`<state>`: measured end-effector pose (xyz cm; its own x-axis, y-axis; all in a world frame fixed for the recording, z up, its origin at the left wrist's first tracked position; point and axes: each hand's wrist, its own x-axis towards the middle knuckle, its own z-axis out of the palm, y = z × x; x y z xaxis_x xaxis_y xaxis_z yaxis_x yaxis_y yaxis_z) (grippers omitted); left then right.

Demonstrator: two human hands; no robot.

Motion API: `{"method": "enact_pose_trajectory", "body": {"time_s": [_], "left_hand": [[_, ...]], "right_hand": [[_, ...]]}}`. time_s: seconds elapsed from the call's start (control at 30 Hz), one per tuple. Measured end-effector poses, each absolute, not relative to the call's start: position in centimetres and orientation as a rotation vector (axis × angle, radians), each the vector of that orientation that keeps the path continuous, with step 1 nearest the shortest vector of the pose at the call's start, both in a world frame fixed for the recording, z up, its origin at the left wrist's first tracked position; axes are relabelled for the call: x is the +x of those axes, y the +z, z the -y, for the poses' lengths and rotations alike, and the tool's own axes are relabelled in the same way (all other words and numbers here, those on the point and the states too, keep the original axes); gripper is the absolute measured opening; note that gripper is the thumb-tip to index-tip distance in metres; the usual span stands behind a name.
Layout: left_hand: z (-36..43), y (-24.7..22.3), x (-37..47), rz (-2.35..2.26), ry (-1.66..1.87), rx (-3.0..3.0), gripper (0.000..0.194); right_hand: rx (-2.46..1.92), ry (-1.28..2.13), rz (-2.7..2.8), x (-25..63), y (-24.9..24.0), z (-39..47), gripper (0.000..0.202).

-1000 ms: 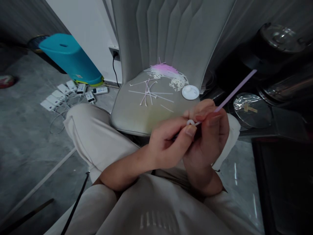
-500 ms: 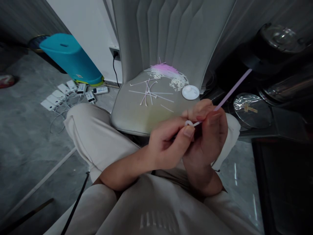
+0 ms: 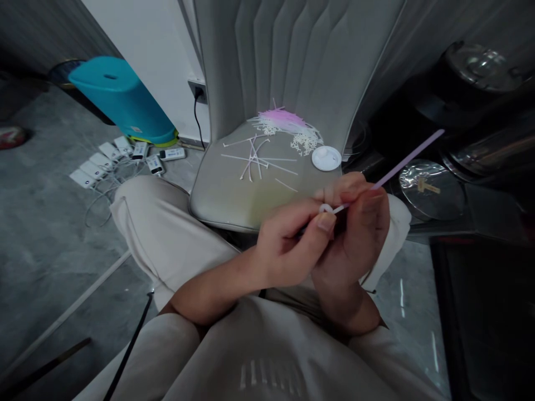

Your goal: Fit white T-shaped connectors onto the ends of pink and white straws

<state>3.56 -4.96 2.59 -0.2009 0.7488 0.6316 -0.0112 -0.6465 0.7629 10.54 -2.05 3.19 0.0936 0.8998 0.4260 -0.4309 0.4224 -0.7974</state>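
Stick (image 3: pixel 409 159) has swung, tip lower and farther right. Our right hand's (image 3: pixel 361 234) fingers grip it; our left hand (image 3: pixel 288 245) pinches white ring (image 3: pixel 325 208) at its near end, before chair (image 3: pixel 234 195). Stick pile (image 3: pixel 284 117), dish (image 3: pixel 326 159) on chair.

floor (image 3: pixel 54 234): grey, marbled | wall (image 3: pixel 146 44): white, dark socket (image 3: pixel 203 87) | chair (image 3: pixel 301 61): grey, ribbed back | light: dim

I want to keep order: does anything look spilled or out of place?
A yellowish patch at the front of the gray chair seat looks odd; stain or light, I cannot tell. Thin sticks lie crossed, apart from the stick pile.
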Motion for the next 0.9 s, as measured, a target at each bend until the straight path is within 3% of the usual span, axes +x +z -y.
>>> {"method": "enact_pose_trajectory", "body": {"time_s": [0.9], "left_hand": [[4.99, 2.37, 3.71, -0.871, 1.954, 1.564, 0.029]], "right_hand": [[-0.497, 1.120, 1.050, 10.53, 3.27, 2.43, 0.024]]}}
